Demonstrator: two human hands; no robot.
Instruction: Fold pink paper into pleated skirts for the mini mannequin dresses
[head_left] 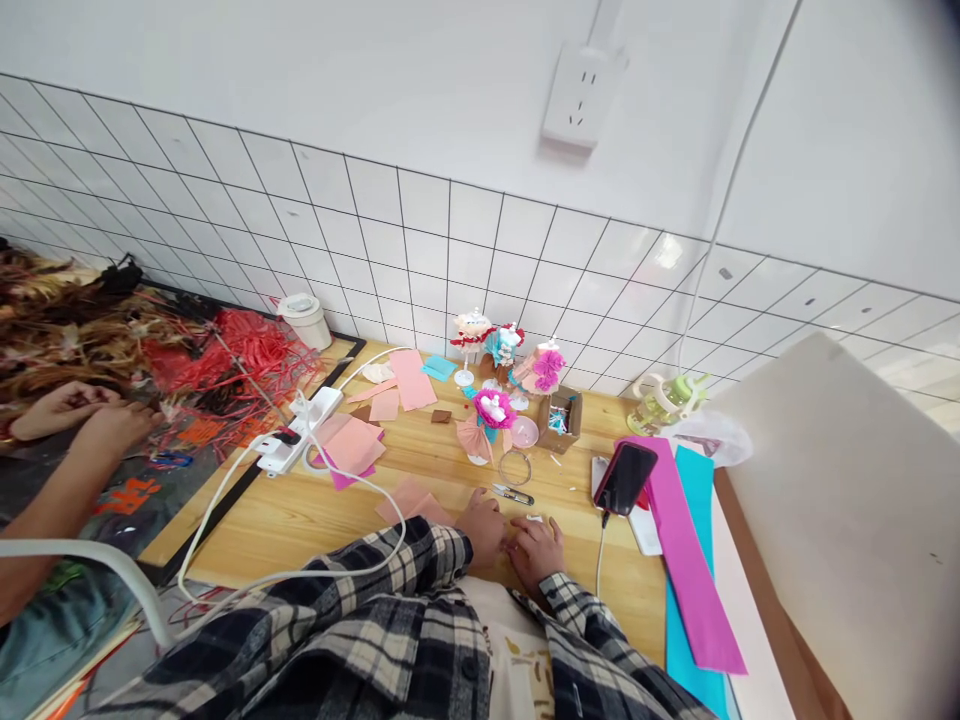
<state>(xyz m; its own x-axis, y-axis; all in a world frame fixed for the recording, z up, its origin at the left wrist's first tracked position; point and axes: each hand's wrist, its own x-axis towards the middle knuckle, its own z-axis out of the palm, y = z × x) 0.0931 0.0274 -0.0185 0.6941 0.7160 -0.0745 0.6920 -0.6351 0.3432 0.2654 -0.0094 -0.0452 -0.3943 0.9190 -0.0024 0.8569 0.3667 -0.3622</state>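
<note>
My left hand (484, 528) rests at the front of the wooden table (300, 530), its fingers curled. Close beside it my right hand (536, 550) is bent inward, thumb side toward the left hand; whatever they pinch is too small to make out. A small white scrap (534, 518) shows at the right hand's fingertips. Just beyond lie thread snips (514, 495) and a ring of thin wire (515, 468). Farther back stand several crepe-paper dolls or flowers on white stands, one with a magenta ruffle (495, 408). Pink paper pieces (412, 500) lie left of my left hand.
A white power strip (300, 432) and its cables cross the left side. At right are a phone (626, 478), magenta paper (690, 560), blue paper (694, 490) and a green bottle (667, 405). A small cardboard box (561, 420) stands near the wall. Another person's hands (97, 415) work far left.
</note>
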